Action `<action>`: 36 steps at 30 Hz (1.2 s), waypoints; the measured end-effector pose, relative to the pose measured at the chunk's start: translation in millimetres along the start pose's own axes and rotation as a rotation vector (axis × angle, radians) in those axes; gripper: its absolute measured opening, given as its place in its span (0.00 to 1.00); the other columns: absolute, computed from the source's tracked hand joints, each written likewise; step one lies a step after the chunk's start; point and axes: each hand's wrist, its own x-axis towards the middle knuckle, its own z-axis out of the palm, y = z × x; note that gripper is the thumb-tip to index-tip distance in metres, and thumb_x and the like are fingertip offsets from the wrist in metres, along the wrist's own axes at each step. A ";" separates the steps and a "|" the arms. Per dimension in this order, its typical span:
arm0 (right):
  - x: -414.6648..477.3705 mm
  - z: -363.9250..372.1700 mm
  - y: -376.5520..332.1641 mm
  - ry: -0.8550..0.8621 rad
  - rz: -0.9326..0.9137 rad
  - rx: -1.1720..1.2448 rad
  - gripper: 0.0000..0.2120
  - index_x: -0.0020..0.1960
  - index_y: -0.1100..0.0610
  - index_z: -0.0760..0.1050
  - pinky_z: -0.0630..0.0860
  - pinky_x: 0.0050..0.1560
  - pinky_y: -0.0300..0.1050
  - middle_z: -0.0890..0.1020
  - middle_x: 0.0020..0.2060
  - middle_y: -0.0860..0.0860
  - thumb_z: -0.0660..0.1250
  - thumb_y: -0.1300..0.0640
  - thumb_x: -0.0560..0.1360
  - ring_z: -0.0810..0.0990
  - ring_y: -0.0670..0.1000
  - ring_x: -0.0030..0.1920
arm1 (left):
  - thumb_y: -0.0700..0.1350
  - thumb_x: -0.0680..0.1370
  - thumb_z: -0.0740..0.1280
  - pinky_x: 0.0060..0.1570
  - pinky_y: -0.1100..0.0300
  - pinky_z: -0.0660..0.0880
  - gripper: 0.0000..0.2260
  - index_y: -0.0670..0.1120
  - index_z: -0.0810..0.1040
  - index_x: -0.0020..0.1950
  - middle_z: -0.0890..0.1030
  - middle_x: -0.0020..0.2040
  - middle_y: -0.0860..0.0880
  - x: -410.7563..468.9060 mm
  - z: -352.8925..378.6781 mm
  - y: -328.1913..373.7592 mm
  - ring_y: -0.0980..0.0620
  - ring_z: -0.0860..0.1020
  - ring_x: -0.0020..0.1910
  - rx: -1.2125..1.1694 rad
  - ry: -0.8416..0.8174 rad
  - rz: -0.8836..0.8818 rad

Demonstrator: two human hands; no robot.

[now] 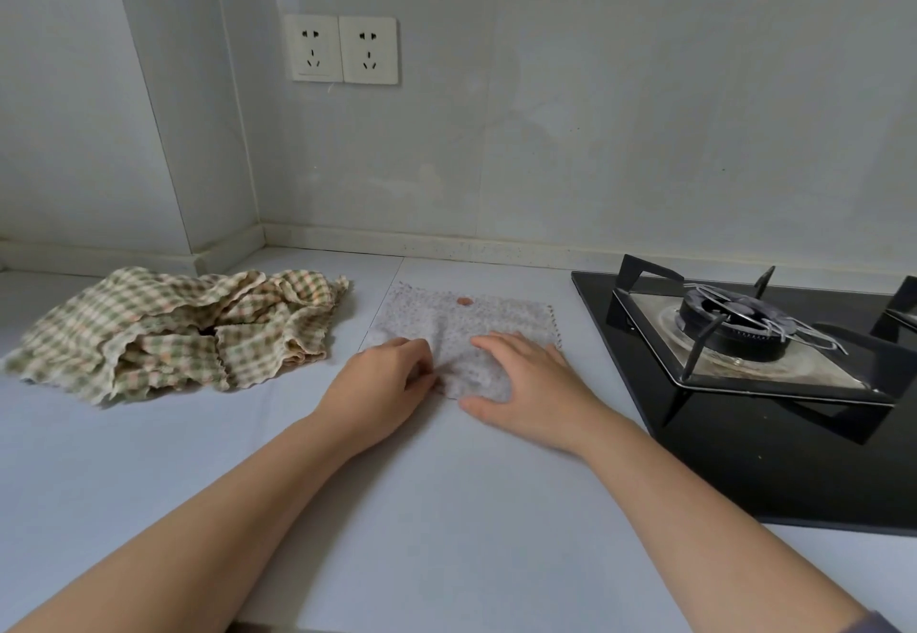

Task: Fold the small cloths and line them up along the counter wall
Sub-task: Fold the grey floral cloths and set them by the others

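The left hand [382, 384] curls its fingers onto the near left part of the speckled cloth [461, 325] and pinches a ridge of it. The right hand [526, 384] lies flat on the cloth's near right part, fingers straight and thumb at its near edge. The cloth lies mid-counter [446, 508], closer to the back edge, its far side just short of the wall. A crumpled heap of checked cloths [173, 330] sits toward the back left corner. A black gas hob [744, 473] fills the right side. Two sockets [342, 49] are on the wall.

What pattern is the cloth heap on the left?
Cloth heap: green and peach checks on cream, head view.
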 end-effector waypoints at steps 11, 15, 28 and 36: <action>4.0 -4.8 1.5 0.215 0.042 0.053 0.21 0.64 0.51 0.73 0.72 0.59 0.48 0.77 0.63 0.49 0.57 0.66 0.75 0.75 0.54 0.61 | 0.69 0.71 0.62 0.39 0.59 0.66 0.22 0.53 0.69 0.55 0.78 0.48 0.56 -2.4 -15.4 6.8 0.51 0.77 0.46 0.206 -0.017 -0.006; 2.3 -11.9 11.1 0.261 0.147 0.112 0.20 0.64 0.50 0.75 0.72 0.49 0.46 0.81 0.54 0.54 0.55 0.64 0.77 0.76 0.56 0.48 | 0.52 0.75 0.63 0.41 0.58 0.69 0.16 0.52 0.69 0.61 0.78 0.56 0.53 -0.9 -20.1 -1.5 0.47 0.77 0.53 0.264 -0.019 -0.043; 5.4 -20.3 24.9 0.560 0.332 0.667 0.04 0.42 0.55 0.79 0.66 0.36 0.21 0.81 0.41 0.44 0.66 0.61 0.74 0.76 0.42 0.43 | 0.40 0.77 0.66 0.30 0.55 0.62 0.12 0.41 0.68 0.36 0.70 0.28 0.47 2.3 -17.8 -27.1 0.49 0.69 0.28 -0.103 0.348 -0.224; 9.1 -18.8 28.7 0.590 0.393 0.771 0.05 0.41 0.57 0.78 0.74 0.44 0.42 0.81 0.39 0.52 0.65 0.59 0.75 0.78 0.51 0.41 | 0.42 0.80 0.61 0.29 0.55 0.56 0.14 0.43 0.63 0.36 0.67 0.27 0.46 2.2 -23.3 -16.9 0.49 0.63 0.26 -0.181 0.366 -0.325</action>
